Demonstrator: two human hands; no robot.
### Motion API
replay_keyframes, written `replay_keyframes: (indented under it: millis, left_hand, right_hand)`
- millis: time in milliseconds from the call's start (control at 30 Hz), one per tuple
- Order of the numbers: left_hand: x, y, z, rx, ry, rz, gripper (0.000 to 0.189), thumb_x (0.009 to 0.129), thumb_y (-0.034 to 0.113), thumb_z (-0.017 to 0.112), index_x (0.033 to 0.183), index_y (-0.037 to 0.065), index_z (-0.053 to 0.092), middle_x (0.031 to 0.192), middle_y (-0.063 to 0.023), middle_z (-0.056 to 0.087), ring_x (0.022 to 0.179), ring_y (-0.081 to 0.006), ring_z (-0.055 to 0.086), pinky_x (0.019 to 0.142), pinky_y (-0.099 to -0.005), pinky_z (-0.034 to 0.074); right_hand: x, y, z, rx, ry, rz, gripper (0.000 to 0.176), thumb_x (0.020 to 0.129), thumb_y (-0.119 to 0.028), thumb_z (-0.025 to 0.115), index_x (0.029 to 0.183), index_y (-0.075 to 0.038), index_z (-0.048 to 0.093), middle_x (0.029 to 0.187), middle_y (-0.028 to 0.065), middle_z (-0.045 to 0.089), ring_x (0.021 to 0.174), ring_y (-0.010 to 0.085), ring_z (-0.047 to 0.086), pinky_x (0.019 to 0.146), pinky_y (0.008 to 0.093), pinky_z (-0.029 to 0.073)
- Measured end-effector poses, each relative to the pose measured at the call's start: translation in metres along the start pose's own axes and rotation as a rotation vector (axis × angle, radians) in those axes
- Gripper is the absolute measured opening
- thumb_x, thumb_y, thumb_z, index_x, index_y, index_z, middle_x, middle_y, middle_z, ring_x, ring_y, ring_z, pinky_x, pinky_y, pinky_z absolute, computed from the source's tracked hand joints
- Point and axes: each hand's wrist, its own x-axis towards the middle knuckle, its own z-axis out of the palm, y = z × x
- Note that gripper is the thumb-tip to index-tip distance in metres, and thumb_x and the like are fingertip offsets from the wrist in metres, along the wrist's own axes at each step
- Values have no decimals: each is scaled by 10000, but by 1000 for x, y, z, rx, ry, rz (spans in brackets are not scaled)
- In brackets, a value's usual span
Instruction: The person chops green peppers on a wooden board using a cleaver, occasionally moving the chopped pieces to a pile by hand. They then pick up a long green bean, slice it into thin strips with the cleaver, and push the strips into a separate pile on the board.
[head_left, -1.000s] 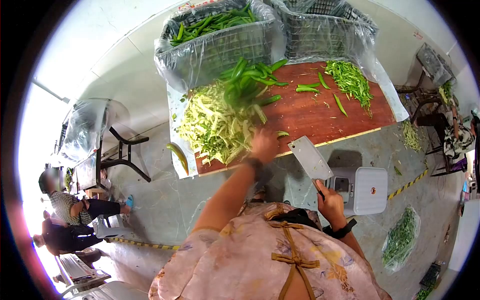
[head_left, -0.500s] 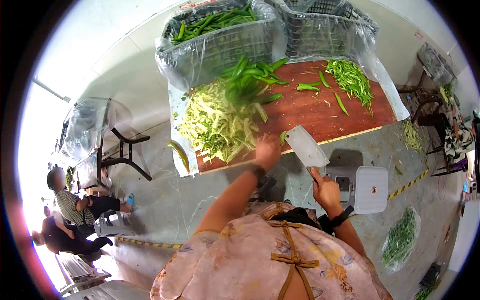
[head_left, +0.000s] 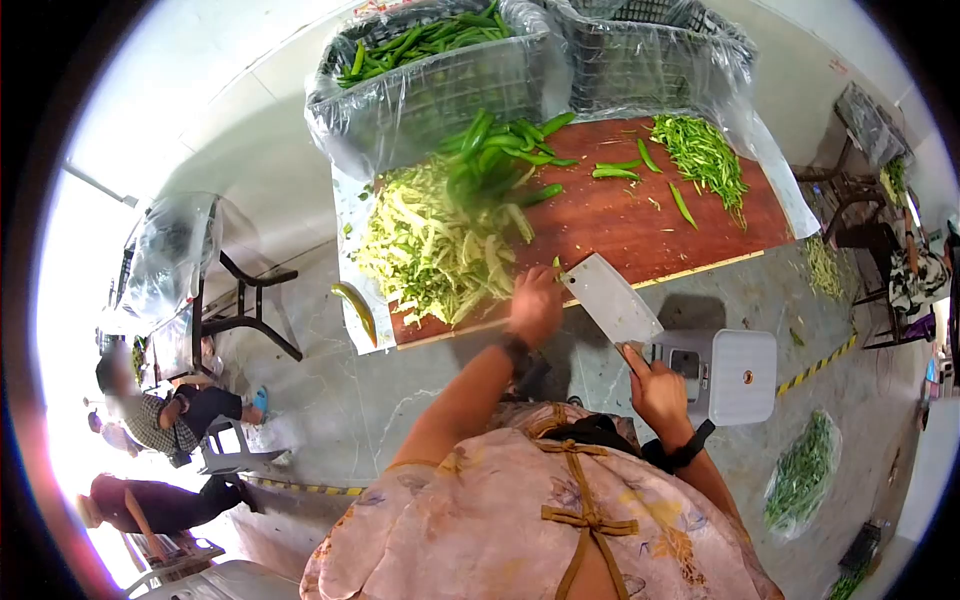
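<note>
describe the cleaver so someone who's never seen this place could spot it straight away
Find the reddish-brown wooden table strewn with green peppers, then look at its near edge. There the right hand holds a cleaver by its handle, the blade tilted just beside the left hand. It is the only flat, pale grey metal rectangle among all the green.

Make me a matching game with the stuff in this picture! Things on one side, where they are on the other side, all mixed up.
Things:
1 cleaver
2 pale shreds
3 bag of greens
4 crate

Places:
A on the floor
B behind the board, lined with plastic
C in the right hand
D heaped on the board beside the left hand

Pairs: 1-C, 2-D, 3-A, 4-B
</note>
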Motion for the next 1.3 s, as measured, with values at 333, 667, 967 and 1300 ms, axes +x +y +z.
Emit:
replay_keyframes:
  millis: [333, 667, 967, 1300]
  left_hand:
    - [20, -13, -5, 35, -99, -2, 347, 661, 298, 726, 938, 95, 684, 983, -51, 645, 1012, -253, 547, 865, -427, 417]
    - [22, -16, -7, -11, -261, -103, 334, 696, 277, 703, 982, 105, 696, 1142, -10, 642, 1053, -236, 545, 860, -428, 424]
    - [20, -19, -5, -42, -135, -81, 326, 784, 108, 573, 1099, 119, 655, 1062, -10, 666, 1006, -237, 562, 849, -421, 423]
    - [22, -25, 10, -50, -180, -156, 414, 740, 87, 602, 1154, 95, 611, 1101, -57, 614, 1058, -268, 534, 894, -432, 403]
  right_hand:
    - [-6, 8, 11, -39, 2, -44, 426, 807, -147, 632, 1229, -175, 587, 666, 156, 536, 560, 352, 563, 513, 463, 444]
    - [11, 3, 14, -7, 45, -89, 437, 812, -98, 548, 1244, -157, 575, 650, 154, 529, 550, 335, 579, 504, 444, 469]
    - [11, 1, 9, 37, -62, -11, 434, 816, -119, 556, 1248, -157, 567, 701, 191, 576, 597, 361, 596, 562, 452, 490]
    - [17, 2, 9, 43, -44, -18, 442, 833, -157, 572, 1273, -186, 551, 689, 179, 569, 604, 353, 592, 574, 457, 488]
